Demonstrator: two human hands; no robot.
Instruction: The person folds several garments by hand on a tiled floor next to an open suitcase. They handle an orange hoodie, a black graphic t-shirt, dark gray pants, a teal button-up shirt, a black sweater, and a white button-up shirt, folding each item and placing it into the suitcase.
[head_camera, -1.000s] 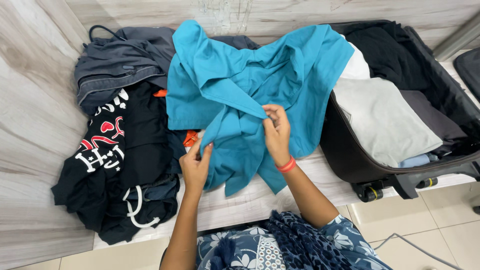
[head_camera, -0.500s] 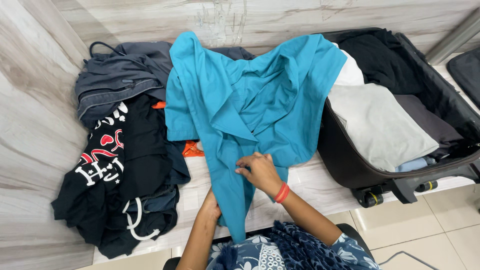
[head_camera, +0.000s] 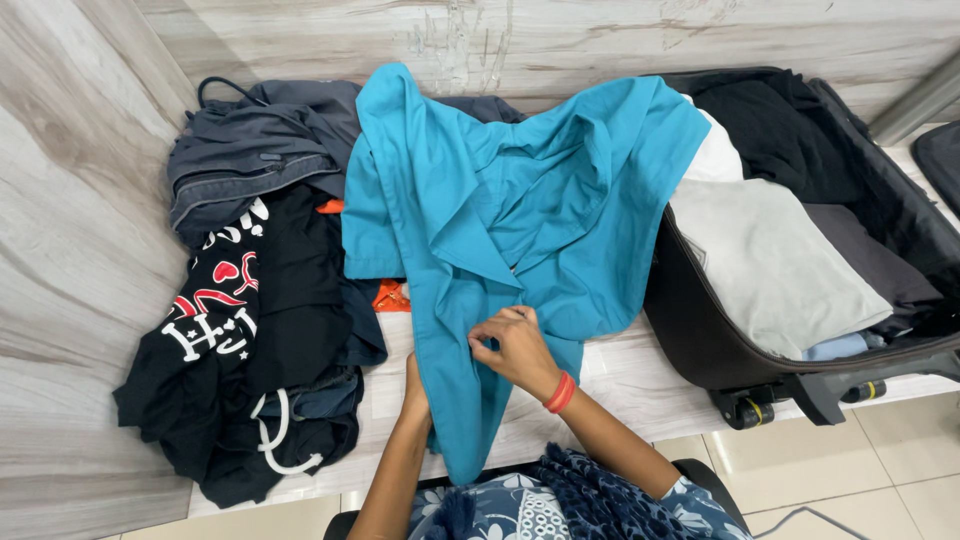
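Right hand (head_camera: 517, 350) pinches the teal shirt (head_camera: 520, 215) hem. Shirt's long axis runs 12 to 6. Left hand (head_camera: 415, 395) mostly hidden under fabric at 9; grip unclear.

The teal garment (head_camera: 520, 220) is thin, matt woven cloth, creased and soft. Beside it the black printed shirt (head_camera: 230, 320) looks like matt knit with a slightly shiny print, and the grey jacket (head_camera: 250, 160) a smoother synthetic fabric. The suitcase (head_camera: 700, 330) has a dark textile shell. The bench (head_camera: 620, 375) and wall (head_camera: 80, 200) show smooth wood-grain finish
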